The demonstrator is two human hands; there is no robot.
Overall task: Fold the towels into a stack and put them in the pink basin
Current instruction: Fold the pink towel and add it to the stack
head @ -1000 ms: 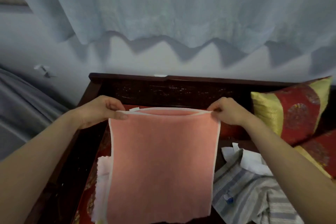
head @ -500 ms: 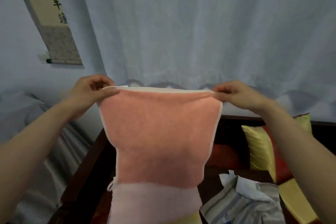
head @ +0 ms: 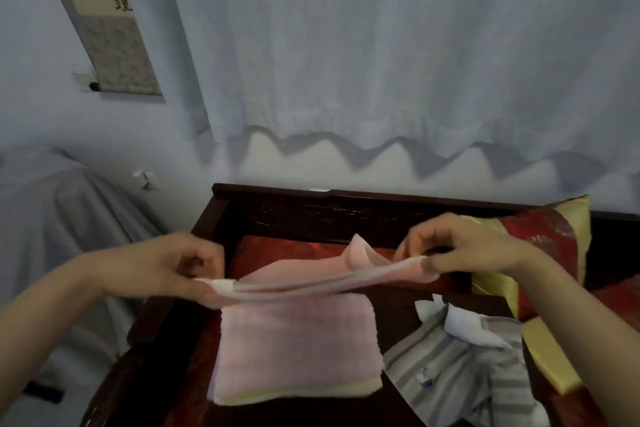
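Note:
A coral-pink towel with white edging point(head: 311, 274) is stretched nearly flat between my hands, folded so its edges lie together. My left hand point(head: 180, 267) pinches its left end and my right hand point(head: 460, 250) pinches its right end. Just below it sits a stack of folded towels point(head: 298, 350) on the dark wooden bench, pale pink on top with a pale yellow one at the bottom. No pink basin is in view.
A striped grey and white garment point(head: 464, 367) lies crumpled to the right of the stack. Red and yellow cushions point(head: 540, 246) fill the bench's right side. The bench's dark wooden back rail point(head: 346, 198) runs behind, with a white curtain above and a grey-draped shape at left.
The towel hung upright from my raised hands before. My hands have come down and the towel now lies folded and near horizontal above the stack.

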